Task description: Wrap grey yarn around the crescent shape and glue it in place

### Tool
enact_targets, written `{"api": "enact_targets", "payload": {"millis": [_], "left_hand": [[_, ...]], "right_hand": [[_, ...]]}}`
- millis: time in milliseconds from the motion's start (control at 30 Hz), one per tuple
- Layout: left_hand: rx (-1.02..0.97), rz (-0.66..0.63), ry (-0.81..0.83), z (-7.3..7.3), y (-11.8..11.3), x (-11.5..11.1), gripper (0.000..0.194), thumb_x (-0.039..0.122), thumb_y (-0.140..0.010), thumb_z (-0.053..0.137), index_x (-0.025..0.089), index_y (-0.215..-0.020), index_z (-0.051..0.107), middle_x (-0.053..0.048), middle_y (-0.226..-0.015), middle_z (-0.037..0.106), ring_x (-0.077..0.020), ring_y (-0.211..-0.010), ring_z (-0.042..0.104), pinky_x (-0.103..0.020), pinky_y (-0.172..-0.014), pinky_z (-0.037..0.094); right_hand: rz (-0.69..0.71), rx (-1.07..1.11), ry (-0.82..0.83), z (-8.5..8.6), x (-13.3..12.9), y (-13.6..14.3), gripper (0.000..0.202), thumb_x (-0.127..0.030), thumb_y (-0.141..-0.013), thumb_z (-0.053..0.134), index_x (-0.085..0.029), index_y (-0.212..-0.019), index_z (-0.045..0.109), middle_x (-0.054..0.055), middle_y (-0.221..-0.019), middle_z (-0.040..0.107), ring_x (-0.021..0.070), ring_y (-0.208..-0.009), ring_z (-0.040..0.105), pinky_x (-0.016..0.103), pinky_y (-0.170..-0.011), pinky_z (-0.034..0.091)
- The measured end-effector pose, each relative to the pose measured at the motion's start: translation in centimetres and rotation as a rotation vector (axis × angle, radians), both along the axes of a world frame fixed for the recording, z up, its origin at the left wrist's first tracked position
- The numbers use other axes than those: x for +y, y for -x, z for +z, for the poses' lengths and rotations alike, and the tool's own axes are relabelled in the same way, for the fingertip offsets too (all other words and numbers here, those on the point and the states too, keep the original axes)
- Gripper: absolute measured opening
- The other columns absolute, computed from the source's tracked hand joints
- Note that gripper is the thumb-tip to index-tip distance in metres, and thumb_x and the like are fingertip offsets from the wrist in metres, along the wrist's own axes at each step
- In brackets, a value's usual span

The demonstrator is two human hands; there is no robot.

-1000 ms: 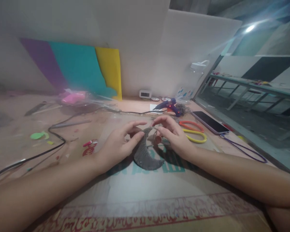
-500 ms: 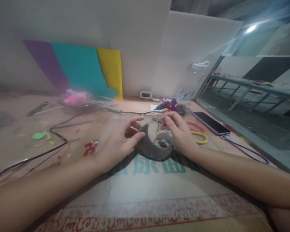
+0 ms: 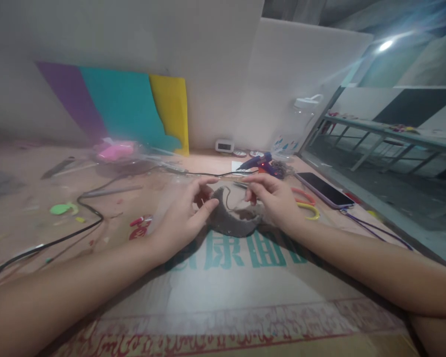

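A dark grey crescent-shaped piece (image 3: 234, 223) lies on the printed cardboard (image 3: 230, 292) between my hands. My left hand (image 3: 193, 208) holds its left end, thumb on top and fingers behind. My right hand (image 3: 269, 198) is at the upper right of the piece, its fingers curled in a pinch. A thin dark strand (image 3: 228, 198) curves inside the crescent. Whatever sits between my right fingertips is too small to make out.
Behind are a blue glue gun (image 3: 258, 162), a small white clock (image 3: 224, 146) and a clear bottle (image 3: 293, 126). Right: scissors (image 3: 309, 210) and a phone (image 3: 325, 189). Left: a black cable (image 3: 92, 210), a green piece (image 3: 61, 208) and a pink bag (image 3: 117, 150).
The grey crescent has shifted slightly up and looks flatter. My right hand has turned a little, its fingers lower and more curled. My left hand has moved slightly left.
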State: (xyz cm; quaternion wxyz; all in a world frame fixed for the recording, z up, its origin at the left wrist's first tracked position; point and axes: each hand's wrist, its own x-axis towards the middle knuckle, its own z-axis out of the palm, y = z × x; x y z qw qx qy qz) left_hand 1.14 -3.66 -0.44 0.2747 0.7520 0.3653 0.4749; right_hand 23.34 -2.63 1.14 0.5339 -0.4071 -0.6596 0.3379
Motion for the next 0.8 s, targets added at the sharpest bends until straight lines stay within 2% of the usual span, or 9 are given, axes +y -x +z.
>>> {"api": "enact_targets", "payload": {"millis": [133,267,467,533,700,800], "left_hand": [[-0.009,-0.003,-0.017,0.1,-0.1,-0.3,0.033,0.023,-0.094,0.055,0.023,-0.127,0.051,-0.002,-0.094,0.058,-0.0136,-0.084,0.059,-0.024,-0.07,0.052],[0.016,-0.027,-0.063,0.4,-0.3,-1.1,0.034,0.02,-0.091,0.059,0.025,-0.123,0.053,-0.002,-0.094,0.061,-0.0127,-0.083,0.062,-0.022,-0.067,0.055],[0.088,-0.09,-0.072,0.3,-0.2,-1.6,0.036,0.019,-0.09,0.06,0.025,-0.125,0.051,-0.001,-0.091,0.063,-0.013,-0.083,0.064,-0.023,-0.067,0.057],[0.099,-0.092,-0.078,0.3,-0.1,-1.5,0.037,0.018,-0.09,0.059,0.025,-0.126,0.05,-0.001,-0.091,0.063,-0.013,-0.083,0.064,-0.023,-0.068,0.057],[0.153,-0.115,-0.193,0.4,-0.1,-1.8,0.037,0.018,-0.091,0.058,0.024,-0.126,0.05,-0.001,-0.095,0.065,-0.0129,-0.085,0.065,-0.024,-0.074,0.057],[0.172,-0.102,-0.26,0.6,-0.1,-1.9,0.036,0.017,-0.091,0.059,0.024,-0.125,0.049,-0.001,-0.096,0.065,-0.0125,-0.083,0.065,-0.025,-0.077,0.056]], "right_hand": [[0.033,-0.256,-0.109,0.3,-1.7,0.5,0.021,-0.035,-0.089,0.063,-0.019,-0.075,0.066,0.001,-0.069,0.068,0.014,-0.066,0.061,0.028,-0.064,0.047],[0.081,-0.502,-0.263,0.1,-2.1,0.6,0.014,-0.034,-0.089,0.064,-0.02,-0.088,0.068,0.005,-0.089,0.072,0.0178,-0.081,0.065,0.031,-0.073,0.049],[0.135,-0.874,-0.592,0.5,-2.1,0.5,0.017,-0.029,-0.096,0.054,-0.018,-0.09,0.066,0.007,-0.089,0.071,0.0207,-0.086,0.061,0.038,-0.082,0.043],[0.136,-0.903,-0.626,0.7,-2.3,0.5,0.018,-0.029,-0.097,0.053,-0.018,-0.09,0.065,0.007,-0.088,0.071,0.0203,-0.084,0.06,0.038,-0.083,0.042],[0.122,-0.798,-0.525,0.4,-2.7,0.5,0.018,-0.028,-0.097,0.051,-0.019,-0.088,0.064,0.004,-0.076,0.067,0.0179,-0.072,0.056,0.033,-0.073,0.044],[0.145,-0.758,-0.537,0.1,-2.7,0.5,0.016,-0.028,-0.096,0.052,-0.019,-0.088,0.064,0.005,-0.076,0.067,0.018,-0.071,0.056,0.032,-0.072,0.045]]}}
